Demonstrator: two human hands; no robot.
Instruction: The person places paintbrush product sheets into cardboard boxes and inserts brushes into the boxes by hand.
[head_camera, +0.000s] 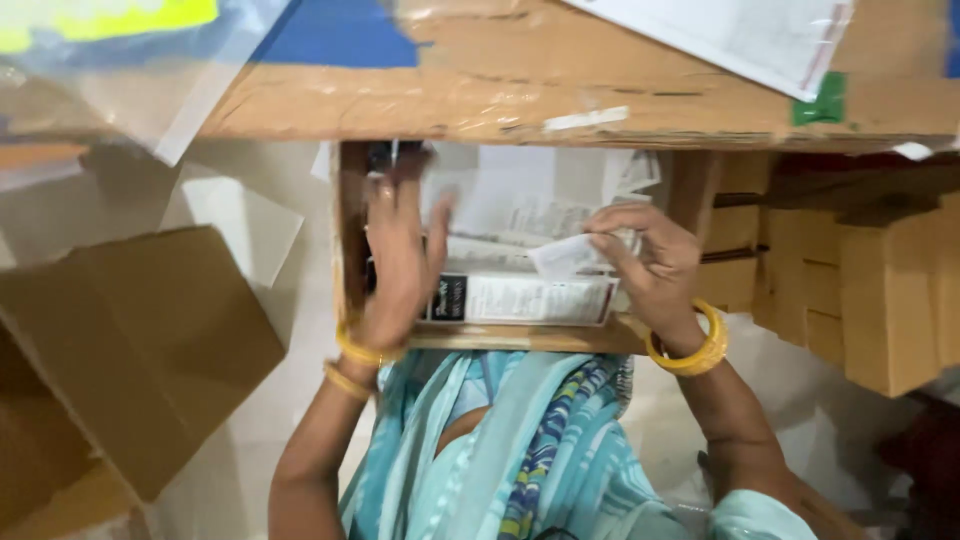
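Note:
An open cardboard box (350, 230) sits in front of me, holding several small white and black printed cartons (530, 298) and paper sheets (500, 200). My left hand (400, 262) reaches into the box's left side, fingers spread flat against the contents; it is blurred. My right hand (650, 265) is at the box's right side and pinches a small folded white paper slip (565, 255) between thumb and fingers. Yellow bangles ring both wrists.
A large cardboard box (560, 100) with a white label and blue patch spans the top. A flattened brown carton (140, 340) lies at left on the pale floor. Stacked small brown boxes (860, 290) stand at right. A clear plastic sheet (130, 70) hangs at top left.

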